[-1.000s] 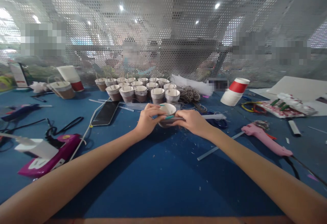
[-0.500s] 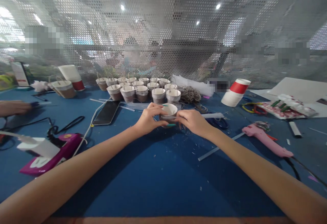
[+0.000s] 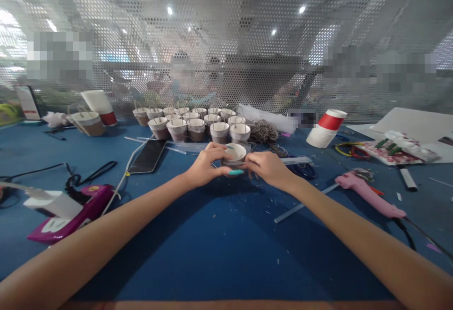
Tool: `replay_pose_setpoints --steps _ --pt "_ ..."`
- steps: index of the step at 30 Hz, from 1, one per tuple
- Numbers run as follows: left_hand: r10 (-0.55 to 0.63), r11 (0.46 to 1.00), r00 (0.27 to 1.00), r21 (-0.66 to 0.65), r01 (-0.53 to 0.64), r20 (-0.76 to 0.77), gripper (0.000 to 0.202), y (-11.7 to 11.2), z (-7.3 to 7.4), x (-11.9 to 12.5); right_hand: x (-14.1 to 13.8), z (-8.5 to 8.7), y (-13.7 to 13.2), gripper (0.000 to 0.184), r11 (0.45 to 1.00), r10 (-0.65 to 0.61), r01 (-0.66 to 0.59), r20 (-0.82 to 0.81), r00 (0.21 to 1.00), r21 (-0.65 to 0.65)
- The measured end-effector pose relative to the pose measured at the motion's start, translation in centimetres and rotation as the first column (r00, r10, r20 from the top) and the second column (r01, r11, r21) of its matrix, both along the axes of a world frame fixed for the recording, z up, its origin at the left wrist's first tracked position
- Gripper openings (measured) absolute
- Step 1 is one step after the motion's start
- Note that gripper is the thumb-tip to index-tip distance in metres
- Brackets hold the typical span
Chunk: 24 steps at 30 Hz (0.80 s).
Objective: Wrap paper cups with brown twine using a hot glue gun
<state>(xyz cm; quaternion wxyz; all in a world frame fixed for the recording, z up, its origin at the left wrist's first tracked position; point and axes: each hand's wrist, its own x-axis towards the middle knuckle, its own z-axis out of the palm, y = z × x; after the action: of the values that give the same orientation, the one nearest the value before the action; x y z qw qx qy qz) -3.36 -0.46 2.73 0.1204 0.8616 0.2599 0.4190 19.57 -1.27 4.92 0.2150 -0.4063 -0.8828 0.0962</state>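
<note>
Both of my hands hold a small white paper cup just above the blue table, at the middle of the view. My left hand grips the cup's left side, its thumb with a teal nail pressed across the front. My right hand pinches the right side, fingers curled round the lower wall. The cup stands upright with its open mouth showing; its lower half is hidden by my fingers.
Several small cup baskets with brown bands and thin handles stand behind my hands. A black phone lies left, a magenta glue gun nearer left, a pink glue gun right. A tilted red-and-white cup stack and twine lie beyond. Mesh screen at the back.
My left thumb has slid down and across the cup's front. A person's hand that reached in at the far left half a second ago is gone.
</note>
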Motion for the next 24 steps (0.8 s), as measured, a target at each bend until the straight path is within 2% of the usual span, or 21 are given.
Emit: replay_pose_setpoints --steps 3,5,8,10,13,16,20,24 --pt "-0.045 0.996 0.997 -0.072 0.05 0.067 0.036 -0.4 -0.3 0.3 0.1 0.0 0.0 0.027 1.0 0.003 -0.004 -0.015 1.0 -0.013" --pt "-0.03 0.987 0.989 -0.151 0.052 0.146 0.038 -0.6 -0.7 0.8 0.1 0.2 0.0 0.028 1.0 -0.01 0.009 -0.028 1.0 -0.024" --pt "0.018 0.949 0.976 -0.311 0.052 0.218 0.047 -0.8 -1.4 1.4 0.0 0.4 -0.1 0.026 0.999 -0.014 0.012 -0.05 0.999 -0.048" --pt "0.027 0.92 0.971 -0.386 0.068 0.235 0.044 -0.9 -1.7 1.7 0.0 0.4 -0.2 0.026 0.999 -0.002 0.0 -0.051 0.999 -0.053" --pt "0.058 0.897 0.959 -0.437 0.072 0.276 0.041 -1.0 -1.8 1.9 0.0 0.4 -0.4 0.025 0.998 0.022 -0.026 -0.074 0.997 -0.051" --pt "0.089 0.857 0.938 -0.506 0.099 0.335 0.055 -1.2 -1.6 2.1 0.0 0.4 -0.6 0.024 0.996 0.061 -0.07 -0.146 0.987 -0.056" --pt "0.066 0.817 0.907 -0.544 0.189 0.415 0.054 -1.6 -1.2 2.3 0.0 0.9 -1.3 0.027 0.989 0.096 -0.118 -0.219 0.971 -0.088" --pt "0.038 0.76 0.879 -0.585 0.283 0.475 0.05 -1.8 -1.0 2.2 0.2 1.5 -1.9 0.03 0.979 0.118 -0.15 -0.215 0.969 -0.139"
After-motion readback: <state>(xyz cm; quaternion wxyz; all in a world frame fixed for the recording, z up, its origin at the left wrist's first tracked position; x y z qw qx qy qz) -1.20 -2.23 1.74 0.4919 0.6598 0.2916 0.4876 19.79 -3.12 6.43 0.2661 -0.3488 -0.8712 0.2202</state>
